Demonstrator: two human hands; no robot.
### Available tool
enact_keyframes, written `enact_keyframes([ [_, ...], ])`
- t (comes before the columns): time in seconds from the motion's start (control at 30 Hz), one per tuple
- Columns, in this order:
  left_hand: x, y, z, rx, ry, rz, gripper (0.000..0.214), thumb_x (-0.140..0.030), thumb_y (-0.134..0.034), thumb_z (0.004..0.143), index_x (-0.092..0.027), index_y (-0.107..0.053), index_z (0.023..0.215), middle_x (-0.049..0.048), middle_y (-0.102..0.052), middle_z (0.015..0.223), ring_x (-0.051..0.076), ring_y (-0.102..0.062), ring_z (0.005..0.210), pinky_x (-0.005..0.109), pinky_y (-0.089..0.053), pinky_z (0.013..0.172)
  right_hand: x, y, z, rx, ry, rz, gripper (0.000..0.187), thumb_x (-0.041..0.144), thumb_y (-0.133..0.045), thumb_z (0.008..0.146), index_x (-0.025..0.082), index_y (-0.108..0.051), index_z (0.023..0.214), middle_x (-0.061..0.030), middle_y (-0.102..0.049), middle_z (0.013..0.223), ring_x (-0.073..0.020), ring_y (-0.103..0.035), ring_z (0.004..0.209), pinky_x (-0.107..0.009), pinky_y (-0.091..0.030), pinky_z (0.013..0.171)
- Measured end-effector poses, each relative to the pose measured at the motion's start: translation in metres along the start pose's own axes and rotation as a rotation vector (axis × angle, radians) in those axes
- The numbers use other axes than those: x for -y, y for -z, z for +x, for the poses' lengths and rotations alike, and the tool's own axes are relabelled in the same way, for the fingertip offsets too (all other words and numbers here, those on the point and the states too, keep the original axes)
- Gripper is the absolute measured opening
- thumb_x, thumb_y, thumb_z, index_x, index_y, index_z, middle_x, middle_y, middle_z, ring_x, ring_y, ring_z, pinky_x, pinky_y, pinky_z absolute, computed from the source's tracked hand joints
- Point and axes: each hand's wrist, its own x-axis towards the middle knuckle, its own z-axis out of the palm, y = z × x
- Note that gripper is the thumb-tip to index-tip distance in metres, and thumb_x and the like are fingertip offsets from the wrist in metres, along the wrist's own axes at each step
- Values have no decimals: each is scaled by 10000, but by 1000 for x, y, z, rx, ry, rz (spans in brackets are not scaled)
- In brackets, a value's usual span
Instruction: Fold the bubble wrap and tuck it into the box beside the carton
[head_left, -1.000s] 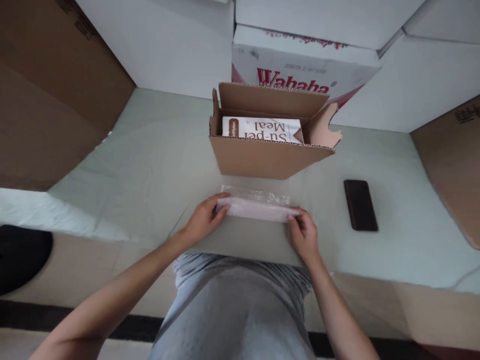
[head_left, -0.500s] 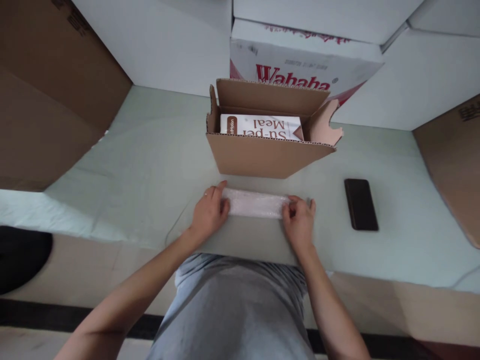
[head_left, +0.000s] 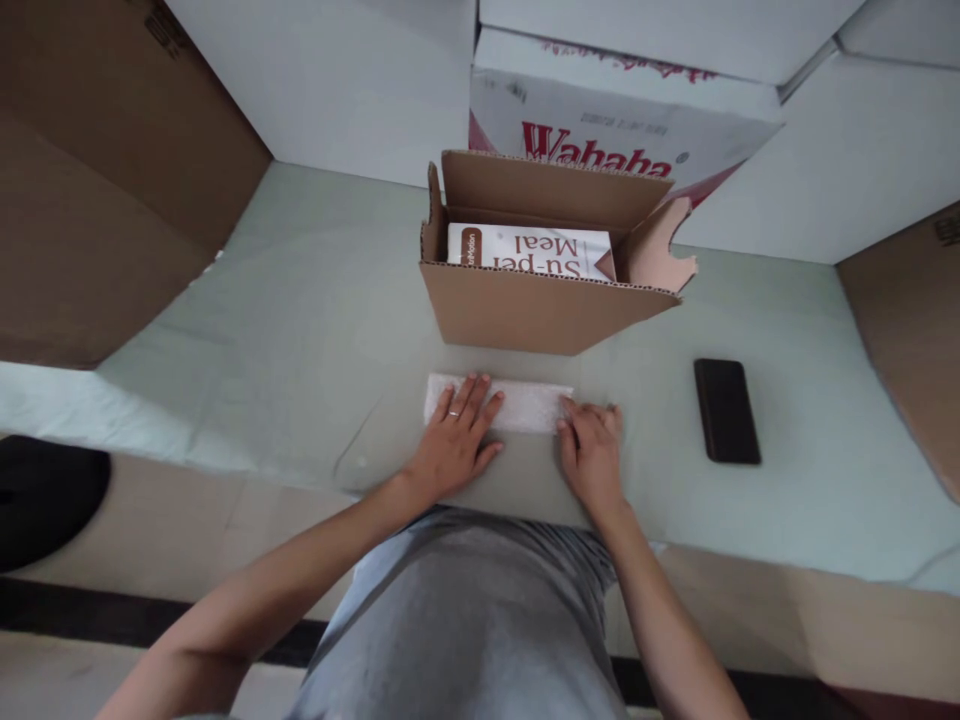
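Observation:
A folded strip of bubble wrap (head_left: 529,405) lies flat on the table, long side facing me. My left hand (head_left: 454,440) rests on its left part with fingers spread, palm down. At the strip's right end, my right hand (head_left: 592,450) has its fingers curled, with index finger and thumb at the edge of the wrap. Just behind the strip stands an open cardboard box (head_left: 525,310), flaps up. Inside it sits a white carton (head_left: 536,250) printed "Su-per Meal", upside down from my side.
A black phone (head_left: 727,412) lies on the pale green tablecloth (head_left: 300,300) to the right. Behind stands a white Wahaba-printed carton (head_left: 622,115) among white boxes. Large brown cardboard boxes flank the table at left (head_left: 112,200) and right (head_left: 907,320).
My left hand has let go of the strip's left end and now lies spread on top of it. My right hand stays at the right end. The view has shifted slightly.

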Motion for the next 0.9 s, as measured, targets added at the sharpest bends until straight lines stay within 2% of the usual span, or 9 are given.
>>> enact_keyframes([
  [0.17, -2, 10, 5, 21, -45, -10, 578, -385, -496, 870, -112, -381, 1367, 200, -306, 1483, 361, -197, 1401, 565, -194, 1110, 15, 18, -13, 92, -66, 62, 297, 262, -452, 895, 219, -609, 1144, -80, -667, 916, -235, -569, 901, -613, -300, 1014],
  [0.27, -11, 15, 9, 39, -11, 7, 556, -315, -550, 819, -59, -448, 1302, 237, -380, 1421, 381, -302, 1342, 534, -269, 1080, 26, 35, -28, 155, -68, 195, 234, 247, -495, 884, 246, -621, 1082, -55, -663, 920, -209, -598, 876, -583, -318, 1032],
  [0.4, -12, 13, 10, 95, -53, -15, 532, -241, -520, 824, -53, -427, 1313, 229, -455, 1355, 355, -399, 1273, 503, -327, 1044, 16, 45, -37, 51, 36, 254, 360, 139, -476, 858, 266, -544, 1189, -58, -631, 959, -207, -580, 967, -552, -351, 1040],
  [0.47, -6, 11, 9, 95, -137, -36, 530, -230, -511, 829, -69, -417, 1325, 212, -450, 1366, 339, -390, 1283, 498, -301, 1070, 4, 41, -36, 27, 111, 207, 564, 110, -499, 815, 240, -393, 1354, -122, -565, 1151, -253, -503, 1143, -555, -389, 1011],
  [0.53, 2, 8, 10, 92, -237, -59, 530, -236, -509, 832, -75, -417, 1329, 200, -447, 1375, 326, -380, 1294, 482, -280, 1092, -5, 33, -35, 88, 215, 160, 713, 99, -528, 780, 230, -265, 1430, -170, -382, 1392, -305, -351, 1314, -579, -387, 1009],
  [0.6, 9, 7, 15, 107, -333, -79, 516, -250, -492, 849, -72, -423, 1329, 193, -449, 1381, 311, -372, 1308, 457, -270, 1107, -8, 25, -34, 132, 331, 147, 699, 88, -539, 772, 260, -307, 1409, -144, -248, 1496, -324, -259, 1378, -593, -368, 1027],
  [0.7, 16, 10, 29, 155, -453, -103, 527, -275, -467, 867, -85, -400, 1354, 174, -440, 1406, 278, -351, 1341, 460, -189, 1145, -4, 15, -34, 123, 467, 169, 530, 76, -539, 781, 280, -488, 1268, -91, -365, 1456, -298, -313, 1364, -553, -410, 1017],
  [0.8, 18, 19, 40, 185, -513, -108, 629, -312, -507, 836, -86, -331, 1395, 167, -387, 1451, 266, -260, 1395, 486, -85, 1165, 6, 11, -32, 171, 522, 171, 423, 74, -521, 793, 223, -555, 1188, -99, -534, 1315, -268, -404, 1309, -502, -452, 998],
  [0.9, 13, 26, 30, 163, -501, -80, 669, -303, -540, 813, -91, -310, 1404, 165, -315, 1492, 279, -185, 1420, 493, -87, 1161, 17, 9, -30, 197, 504, 123, 381, 88, -519, 786, 182, -583, 1149, -111, -623, 1183, -251, -511, 1193, -502, -429, 1019],
])
